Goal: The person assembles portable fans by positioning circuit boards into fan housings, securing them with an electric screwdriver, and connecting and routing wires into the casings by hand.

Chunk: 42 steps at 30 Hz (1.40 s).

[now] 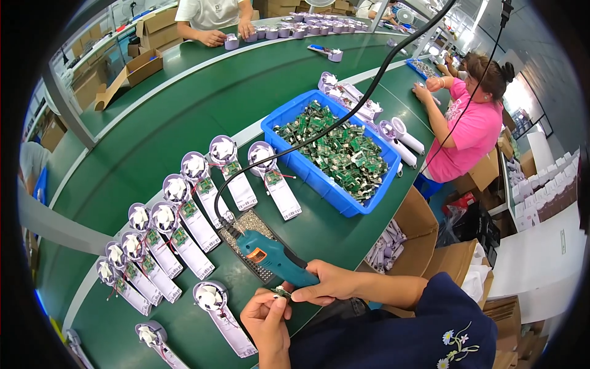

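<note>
My right hand (332, 284) is closed around the near end of a teal electric screwdriver (270, 255), whose black cord leaves its far end. My left hand (267, 320) pinches a small green circuit board (281, 293) just below the tool. Fingertips of the right hand come close to the board; whether they touch it, I cannot tell. The tool's tip is hidden by the hand. Beneath the screwdriver lies a dark tray (255, 221) of small metal pieces. Beyond it lie several white-and-lilac handheld fan bodies (206, 221), many with boards and red wires showing.
A blue bin (362, 206) full of green circuit boards sits beyond my hands on the green table (332, 234). The black cord (319, 138) arcs over it. Right, a cardboard box (418, 224) holds lilac parts. A co-worker in pink (461, 129) works at right, another person (212, 18) across the belt.
</note>
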Each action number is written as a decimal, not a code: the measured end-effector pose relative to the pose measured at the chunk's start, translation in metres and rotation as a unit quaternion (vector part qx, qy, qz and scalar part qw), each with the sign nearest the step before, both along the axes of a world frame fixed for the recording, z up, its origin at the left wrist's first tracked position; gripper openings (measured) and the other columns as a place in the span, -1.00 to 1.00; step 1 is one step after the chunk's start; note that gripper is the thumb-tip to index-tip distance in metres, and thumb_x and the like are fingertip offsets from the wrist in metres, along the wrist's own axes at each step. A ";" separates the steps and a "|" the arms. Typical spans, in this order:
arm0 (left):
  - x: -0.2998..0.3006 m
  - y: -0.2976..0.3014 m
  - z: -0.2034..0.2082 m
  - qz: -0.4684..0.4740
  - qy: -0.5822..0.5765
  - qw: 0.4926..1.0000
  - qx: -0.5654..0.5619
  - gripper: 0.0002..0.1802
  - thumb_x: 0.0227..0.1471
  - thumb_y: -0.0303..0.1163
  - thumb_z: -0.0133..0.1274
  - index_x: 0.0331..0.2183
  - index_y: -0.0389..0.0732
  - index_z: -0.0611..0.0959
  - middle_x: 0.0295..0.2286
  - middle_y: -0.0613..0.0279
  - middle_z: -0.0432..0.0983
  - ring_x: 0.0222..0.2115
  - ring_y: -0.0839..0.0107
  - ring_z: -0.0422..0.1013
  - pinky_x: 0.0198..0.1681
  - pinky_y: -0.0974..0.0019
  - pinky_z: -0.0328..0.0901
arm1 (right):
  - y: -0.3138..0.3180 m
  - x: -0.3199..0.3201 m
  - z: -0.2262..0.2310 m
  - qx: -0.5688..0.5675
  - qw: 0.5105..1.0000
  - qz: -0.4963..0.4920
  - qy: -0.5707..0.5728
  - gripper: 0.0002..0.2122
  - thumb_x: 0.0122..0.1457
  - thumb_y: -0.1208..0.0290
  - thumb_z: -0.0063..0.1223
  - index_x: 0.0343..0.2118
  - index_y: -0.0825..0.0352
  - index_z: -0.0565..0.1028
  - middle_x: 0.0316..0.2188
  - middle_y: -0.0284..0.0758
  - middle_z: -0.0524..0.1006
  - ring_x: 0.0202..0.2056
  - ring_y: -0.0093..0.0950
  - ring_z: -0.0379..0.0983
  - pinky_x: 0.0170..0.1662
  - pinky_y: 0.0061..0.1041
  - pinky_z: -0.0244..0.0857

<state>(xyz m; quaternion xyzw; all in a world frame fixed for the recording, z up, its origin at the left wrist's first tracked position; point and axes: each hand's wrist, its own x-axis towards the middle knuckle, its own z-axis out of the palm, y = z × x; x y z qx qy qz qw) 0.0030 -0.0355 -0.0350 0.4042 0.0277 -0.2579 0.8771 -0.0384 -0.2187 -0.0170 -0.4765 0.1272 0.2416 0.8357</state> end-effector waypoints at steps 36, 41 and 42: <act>0.035 0.089 0.006 0.071 -0.409 0.734 0.538 -0.58 -0.24 -0.70 0.27 -0.22 -0.21 0.74 -0.39 0.26 0.34 -0.40 0.37 0.32 -0.31 0.36 0.28 | 0.038 0.016 -0.003 0.015 0.998 -0.056 0.019 -0.59 -0.01 0.72 0.22 -0.05 0.46 0.40 -0.09 -0.16 0.43 -0.68 -0.72 0.24 -0.69 -0.71 0.07; 0.034 0.087 -0.007 0.096 -0.429 0.744 0.503 -0.60 -0.26 -0.71 0.25 -0.27 -0.18 0.76 -0.42 0.27 0.35 -0.42 0.39 0.34 -0.36 0.36 0.28 | 0.053 0.022 0.011 -0.148 0.988 -0.043 -0.017 -0.62 0.03 0.64 0.31 -0.06 0.41 0.48 -0.61 -0.54 0.43 -0.67 -0.79 0.23 -0.61 -0.71 0.05; 0.033 0.088 -0.008 0.097 -0.434 0.740 0.504 -0.59 -0.27 -0.69 0.26 -0.27 -0.15 0.76 -0.43 0.28 0.36 -0.42 0.36 0.34 -0.36 0.32 0.30 | 0.055 0.023 0.012 -0.185 0.981 -0.039 -0.033 -0.63 0.03 0.62 0.33 -0.07 0.40 0.50 -0.62 -0.57 0.43 -0.65 -0.81 0.24 -0.59 -0.71 0.06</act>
